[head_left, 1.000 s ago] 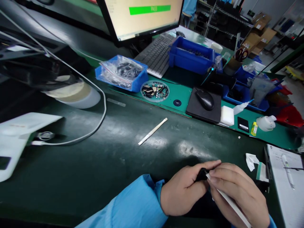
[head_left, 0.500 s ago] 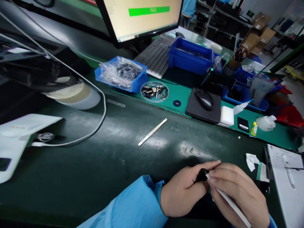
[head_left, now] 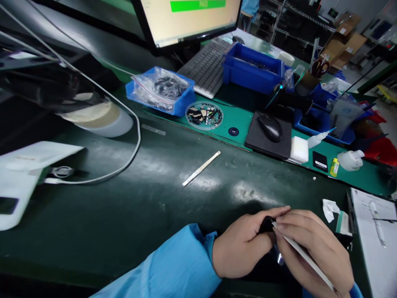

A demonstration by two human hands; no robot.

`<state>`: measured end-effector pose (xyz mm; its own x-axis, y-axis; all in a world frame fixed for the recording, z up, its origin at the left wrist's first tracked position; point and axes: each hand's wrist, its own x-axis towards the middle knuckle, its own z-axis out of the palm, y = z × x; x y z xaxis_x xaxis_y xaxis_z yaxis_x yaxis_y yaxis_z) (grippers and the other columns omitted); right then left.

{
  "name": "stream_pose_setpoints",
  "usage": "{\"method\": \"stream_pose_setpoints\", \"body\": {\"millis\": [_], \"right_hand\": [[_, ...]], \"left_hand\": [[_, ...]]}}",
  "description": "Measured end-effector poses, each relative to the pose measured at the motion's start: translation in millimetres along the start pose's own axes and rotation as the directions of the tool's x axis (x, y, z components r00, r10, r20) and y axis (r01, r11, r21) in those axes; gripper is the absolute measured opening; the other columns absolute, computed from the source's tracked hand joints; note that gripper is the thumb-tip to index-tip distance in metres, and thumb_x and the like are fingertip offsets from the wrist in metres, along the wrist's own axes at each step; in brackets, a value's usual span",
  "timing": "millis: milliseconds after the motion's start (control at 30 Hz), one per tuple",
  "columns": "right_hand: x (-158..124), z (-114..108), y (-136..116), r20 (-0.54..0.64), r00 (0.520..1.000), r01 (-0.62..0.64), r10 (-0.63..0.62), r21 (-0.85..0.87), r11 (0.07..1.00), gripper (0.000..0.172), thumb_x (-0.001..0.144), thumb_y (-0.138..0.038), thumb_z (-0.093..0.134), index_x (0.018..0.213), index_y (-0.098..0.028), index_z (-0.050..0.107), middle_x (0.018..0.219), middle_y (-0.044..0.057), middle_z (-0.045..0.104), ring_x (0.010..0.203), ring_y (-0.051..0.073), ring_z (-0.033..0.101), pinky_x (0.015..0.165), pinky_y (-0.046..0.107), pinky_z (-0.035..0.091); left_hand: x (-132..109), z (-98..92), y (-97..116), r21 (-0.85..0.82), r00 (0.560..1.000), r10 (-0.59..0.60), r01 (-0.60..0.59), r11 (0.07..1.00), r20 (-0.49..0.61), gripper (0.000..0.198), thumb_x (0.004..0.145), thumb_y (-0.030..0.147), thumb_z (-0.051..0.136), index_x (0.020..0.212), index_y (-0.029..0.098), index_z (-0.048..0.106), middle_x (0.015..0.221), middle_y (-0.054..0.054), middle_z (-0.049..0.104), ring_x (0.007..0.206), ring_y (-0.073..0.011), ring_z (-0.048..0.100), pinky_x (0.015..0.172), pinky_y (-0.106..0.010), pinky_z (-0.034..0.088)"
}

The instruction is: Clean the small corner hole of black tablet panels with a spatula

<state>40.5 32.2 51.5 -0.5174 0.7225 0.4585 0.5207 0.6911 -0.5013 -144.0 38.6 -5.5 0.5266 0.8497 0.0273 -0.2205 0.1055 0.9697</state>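
At the lower right, my left hand (head_left: 243,246) is closed round a small black object (head_left: 266,226), mostly hidden by the fingers. My right hand (head_left: 316,246) grips a thin white stick (head_left: 307,258), flat and narrow, whose upper end meets the black object. The two hands touch at the fingertips. Between and below them a small shiny metallic bit (head_left: 280,259) shows; I cannot tell what it belongs to. Another pale, flat-ended stick (head_left: 201,168) lies on the dark green bench (head_left: 124,223), up and left of my hands.
Along the back stand a blue bin of bagged parts (head_left: 161,91), a round dish of small parts (head_left: 204,116), a mouse (head_left: 270,127) and a monitor (head_left: 198,25). A white cable (head_left: 136,145) loops at left. Crumpled tissue (head_left: 330,210) and a paper clipboard (head_left: 376,240) lie at right.
The camera view has tilted down slightly, so the bench items sit a little higher. My hands keep nearly the same pose, and the shiny bit beneath them shows more.
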Motion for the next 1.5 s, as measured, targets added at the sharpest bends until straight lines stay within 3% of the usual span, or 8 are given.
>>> {"method": "stream_pose_setpoints", "body": {"millis": [133,300,533,767,967,1500], "right_hand": [[1.8,1.0,-0.2,-0.009,1.0,-0.023,0.023,-0.009,1.0,0.031,0.087,0.004,0.071,0.113,-0.013,0.072,0.109,0.008,0.071,0.102,0.021,0.068,0.085,0.038,0.061],[3.2,3.3,-0.7,-0.025,0.999,-0.038,0.037,-0.027,0.999,0.031,0.088,0.004,0.07,0.113,-0.014,0.073,0.107,0.008,0.07,0.1,0.023,0.067,0.083,0.041,0.059],[1.5,5.2,0.3,-0.019,0.999,-0.045,0.044,-0.02,0.999,0.028,0.089,0.003,0.071,0.112,-0.012,0.072,0.107,0.009,0.069,0.1,0.023,0.065,0.083,0.042,0.056],[3.9,7.2,-0.7,-0.042,0.998,-0.056,0.055,-0.022,0.998,0.026,0.088,0.004,0.071,0.109,-0.012,0.072,0.103,0.008,0.069,0.098,0.022,0.065,0.082,0.043,0.057],[3.8,6.2,-1.5,-0.033,0.998,-0.061,0.06,-0.015,0.998,0.028,0.086,0.006,0.073,0.108,-0.012,0.071,0.103,0.008,0.069,0.099,0.021,0.065,0.083,0.041,0.057],[4.0,4.8,0.9,-0.049,0.997,-0.061,0.061,-0.009,0.998,0.03,0.086,0.007,0.071,0.108,-0.012,0.071,0.103,0.007,0.07,0.099,0.021,0.066,0.082,0.04,0.058]], "left_hand": [[2.4,0.3,2.7,0.006,1.0,0.011,-0.011,1.0,0.004,0.06,0.094,0.011,0.055,0.154,0.016,0.052,0.151,-0.006,0.063,0.142,-0.0227,0.057,0.125,-0.037,0.041],[4.7,0.3,8.5,-0.006,1.0,-0.01,0.01,1.0,0.024,0.06,0.096,0.011,0.055,0.154,0.025,0.053,0.154,-0.003,0.06,0.143,-0.024,0.056,0.125,-0.041,0.041],[3.6,0.4,11.5,-0.018,1.0,-0.01,0.01,1.0,0.025,0.059,0.097,0.011,0.054,0.155,0.02,0.051,0.156,-0.005,0.058,0.144,-0.0215,0.055,0.127,-0.036,0.039],[4.3,-0.2,9.2,-0.008,1.0,-0.01,0.01,1.0,0.028,0.058,0.098,0.012,0.053,0.155,0.023,0.051,0.155,-0.004,0.058,0.145,-0.0217,0.054,0.127,-0.039,0.038],[2.8,-0.2,7.0,0.013,0.999,-0.019,0.019,1.0,0.032,0.06,0.097,0.013,0.053,0.157,0.016,0.048,0.154,-0.006,0.06,0.145,-0.0203,0.053,0.127,-0.034,0.037],[1.9,-0.6,6.5,0.004,0.999,-0.046,0.046,0.999,0.013,0.057,0.098,0.014,0.055,0.155,0.017,0.051,0.15,-0.005,0.064,0.142,-0.0191,0.056,0.125,-0.032,0.039]]}}
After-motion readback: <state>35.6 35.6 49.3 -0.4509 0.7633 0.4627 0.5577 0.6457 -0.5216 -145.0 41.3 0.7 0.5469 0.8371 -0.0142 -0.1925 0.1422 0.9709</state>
